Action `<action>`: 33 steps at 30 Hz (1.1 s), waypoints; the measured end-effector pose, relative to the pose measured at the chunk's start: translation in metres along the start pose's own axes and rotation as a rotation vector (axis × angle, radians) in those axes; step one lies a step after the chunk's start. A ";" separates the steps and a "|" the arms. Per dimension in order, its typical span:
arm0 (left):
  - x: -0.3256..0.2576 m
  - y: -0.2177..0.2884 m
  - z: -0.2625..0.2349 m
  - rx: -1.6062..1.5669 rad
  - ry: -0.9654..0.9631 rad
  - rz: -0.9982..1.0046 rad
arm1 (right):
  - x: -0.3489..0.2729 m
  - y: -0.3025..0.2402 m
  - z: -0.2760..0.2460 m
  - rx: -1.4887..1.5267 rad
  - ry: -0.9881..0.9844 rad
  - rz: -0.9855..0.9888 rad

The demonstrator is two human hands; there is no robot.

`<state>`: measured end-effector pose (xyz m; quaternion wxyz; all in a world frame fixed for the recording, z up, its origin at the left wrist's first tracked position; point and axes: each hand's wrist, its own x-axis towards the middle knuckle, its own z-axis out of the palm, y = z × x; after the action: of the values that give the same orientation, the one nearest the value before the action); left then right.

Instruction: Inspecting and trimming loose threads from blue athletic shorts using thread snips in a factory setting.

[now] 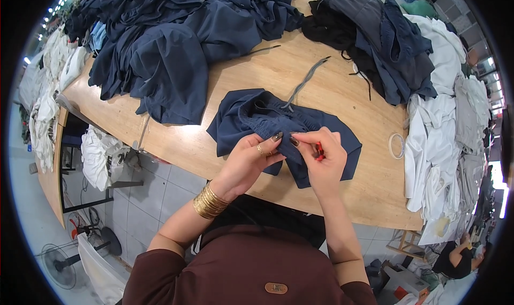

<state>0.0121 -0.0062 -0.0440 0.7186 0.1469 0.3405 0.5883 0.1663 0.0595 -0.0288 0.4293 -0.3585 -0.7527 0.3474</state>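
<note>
A navy garment with a gathered elastic waistband lies bunched on the table in front of me. From its waistband a grey drawstring runs away across the wood. My left hand is closed on the garment's near edge, thumb and finger pinching the cloth. Close beside it, my right hand pinches at the same spot with thumb and forefinger; any thread between them is too small to make out. Tucked in the right palm are red-handled thread snips, their blades mostly hidden.
A big heap of navy garments covers the far left of the wooden table. Dark garments lie at the far right, white ones along the right edge. A tape roll is near them. A fan stands at lower left.
</note>
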 end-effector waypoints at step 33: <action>-0.002 -0.011 0.007 0.030 0.128 0.142 | -0.006 -0.018 -0.013 -0.439 0.045 -0.127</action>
<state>0.0246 -0.0101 -0.0454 0.6497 0.1435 0.3830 0.6408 0.1757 0.0484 -0.0112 0.3786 -0.4030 -0.8215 0.1394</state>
